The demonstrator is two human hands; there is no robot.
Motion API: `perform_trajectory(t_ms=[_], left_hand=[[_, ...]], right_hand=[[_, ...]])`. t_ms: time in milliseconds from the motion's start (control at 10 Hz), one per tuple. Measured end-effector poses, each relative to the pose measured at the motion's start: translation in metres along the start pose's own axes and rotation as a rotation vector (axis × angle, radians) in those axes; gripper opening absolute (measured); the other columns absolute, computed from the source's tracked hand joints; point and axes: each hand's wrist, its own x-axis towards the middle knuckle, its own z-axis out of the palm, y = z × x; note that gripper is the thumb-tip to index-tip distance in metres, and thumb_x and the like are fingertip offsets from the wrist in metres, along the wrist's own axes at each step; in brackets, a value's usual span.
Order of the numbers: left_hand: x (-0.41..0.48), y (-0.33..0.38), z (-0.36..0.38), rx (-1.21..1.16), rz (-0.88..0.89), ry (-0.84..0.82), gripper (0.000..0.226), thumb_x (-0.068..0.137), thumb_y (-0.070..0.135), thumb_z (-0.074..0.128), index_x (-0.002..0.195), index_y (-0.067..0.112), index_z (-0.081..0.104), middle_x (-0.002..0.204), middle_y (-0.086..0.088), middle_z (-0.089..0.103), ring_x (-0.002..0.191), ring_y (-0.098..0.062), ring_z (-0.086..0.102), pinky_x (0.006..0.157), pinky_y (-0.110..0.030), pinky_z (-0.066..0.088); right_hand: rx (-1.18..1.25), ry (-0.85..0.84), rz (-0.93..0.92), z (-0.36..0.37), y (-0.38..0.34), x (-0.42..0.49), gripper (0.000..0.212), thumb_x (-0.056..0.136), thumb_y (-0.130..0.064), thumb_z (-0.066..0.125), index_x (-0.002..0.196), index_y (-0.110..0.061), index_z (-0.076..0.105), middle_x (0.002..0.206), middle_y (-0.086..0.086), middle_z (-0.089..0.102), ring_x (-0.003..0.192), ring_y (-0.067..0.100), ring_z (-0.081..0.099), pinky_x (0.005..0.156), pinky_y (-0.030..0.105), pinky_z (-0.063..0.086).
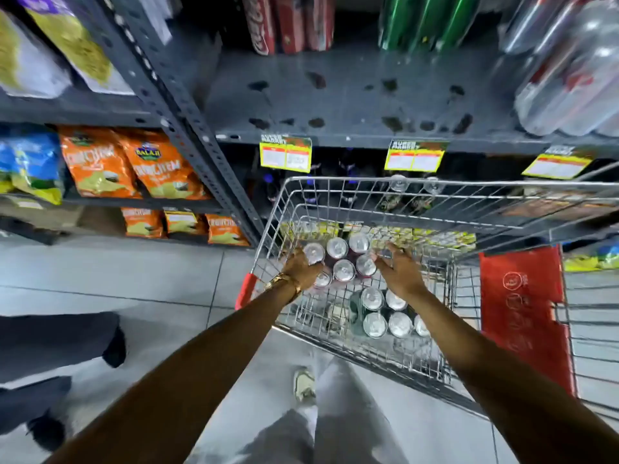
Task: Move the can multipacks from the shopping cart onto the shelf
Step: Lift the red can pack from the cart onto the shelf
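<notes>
Inside the wire shopping cart (445,192) a multipack of dark red cans (341,261) shows its silver tops. My left hand (301,267), with a gold bracelet at the wrist, grips the pack's left side. My right hand (397,267) grips its right side. A second multipack of dark green cans (390,313) lies nearer to me in the cart, under my right forearm. The grey metal shelf (351,105) stands just beyond the cart, its middle bare and stained.
At the shelf's back stand red cola packs (288,21), green cans (425,18) and, right, clear bottles (569,68). Yellow price tags (285,154) hang from the shelf edge. Snack bags (134,165) fill the left rack. A red cart flap (526,313) is right. A person's dark legs (57,356) stand at left.
</notes>
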Motion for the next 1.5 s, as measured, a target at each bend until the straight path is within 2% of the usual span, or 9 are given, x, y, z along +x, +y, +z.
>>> perform_trajectory(t_ms=[200,300,400,600,700,800,900,1100,1500], left_hand=[[0.044,-0.019,0.033,-0.145,-0.198,-0.010,0.063,0.072,0.044,0.065,0.123,0.007,0.057,0.121,-0.017,0.065,0.117,-0.035,0.059,0.100,-0.047,0.048],[0.043,-0.013,0.035,-0.374,-0.316,-0.026,0.010,0.087,0.028,0.058,0.084,0.018,0.058,0.083,-0.003,0.061,0.097,-0.023,0.059,0.094,-0.040,0.053],[0.043,-0.013,0.034,-0.405,-0.346,-0.006,0.010,0.094,0.024,0.050,0.085,0.020,0.053,0.091,-0.005,0.058,0.092,-0.021,0.056,0.091,-0.038,0.054],[0.057,-0.016,0.035,-0.476,-0.380,0.103,0.021,0.090,0.015,0.060,0.070,0.011,0.054,0.081,-0.012,0.058,0.084,-0.023,0.055,0.071,-0.033,0.045],[0.060,-0.015,0.037,-0.518,-0.361,0.145,0.029,0.083,0.004,0.064,0.058,0.013,0.051,0.069,-0.012,0.058,0.075,-0.021,0.054,0.053,-0.022,0.043],[0.050,-0.007,0.029,-0.462,-0.286,0.199,0.022,0.085,0.007,0.064,0.063,0.010,0.059,0.060,-0.001,0.062,0.055,-0.012,0.052,0.043,-0.014,0.040],[0.032,0.011,0.018,-0.418,-0.157,0.185,0.032,0.088,0.012,0.060,0.056,0.016,0.061,0.045,0.010,0.061,0.043,0.001,0.052,0.053,-0.021,0.035],[-0.009,0.033,0.002,-0.328,0.072,0.272,0.024,0.091,0.022,0.058,0.105,0.004,0.054,0.094,-0.005,0.068,0.047,-0.001,0.054,0.033,-0.008,0.037],[-0.071,0.141,-0.092,-0.701,0.629,0.552,0.018,0.072,0.040,0.065,0.069,0.031,0.049,0.071,0.003,0.043,0.070,-0.015,0.042,0.071,-0.036,0.039]], right_hand=[[0.119,-0.080,0.297,0.020,0.005,0.028,0.069,0.093,-0.045,0.046,0.138,0.005,0.037,0.147,0.024,0.040,0.125,0.040,0.051,0.101,0.049,0.045],[0.228,-0.146,0.347,0.028,0.003,0.040,0.054,0.094,-0.032,0.050,0.135,0.002,0.044,0.139,0.022,0.051,0.120,0.036,0.054,0.091,0.037,0.045],[0.386,-0.169,0.369,0.032,0.000,0.048,0.029,0.094,-0.020,0.050,0.117,-0.003,0.055,0.108,0.013,0.063,0.093,0.022,0.052,0.065,0.025,0.042],[0.432,-0.167,0.375,0.060,0.029,0.091,0.033,0.073,-0.041,0.055,0.088,-0.012,0.058,0.093,0.019,0.062,0.099,0.039,0.065,0.089,0.050,0.053],[0.476,-0.222,0.445,0.032,-0.001,0.077,0.014,0.088,-0.027,0.052,0.076,-0.020,0.055,0.097,0.012,0.060,0.083,0.021,0.060,0.073,0.031,0.055],[0.481,-0.240,0.473,0.016,-0.008,0.068,0.016,0.092,-0.020,0.049,0.080,-0.017,0.059,0.098,0.009,0.057,0.081,0.021,0.058,0.056,0.019,0.044],[0.511,-0.131,0.487,0.008,-0.007,0.054,0.034,0.091,-0.032,0.052,0.107,-0.003,0.061,0.106,0.011,0.063,0.103,0.030,0.062,0.072,0.025,0.043],[0.619,0.104,0.289,-0.032,-0.039,0.004,0.025,0.093,-0.027,0.054,0.096,-0.004,0.065,0.092,0.011,0.068,0.077,0.018,0.058,0.061,0.024,0.043],[0.662,0.478,-0.256,-0.155,-0.159,-0.039,0.025,0.088,-0.032,0.061,0.100,-0.011,0.063,0.085,0.000,0.066,0.077,0.010,0.059,0.079,0.031,0.048]])
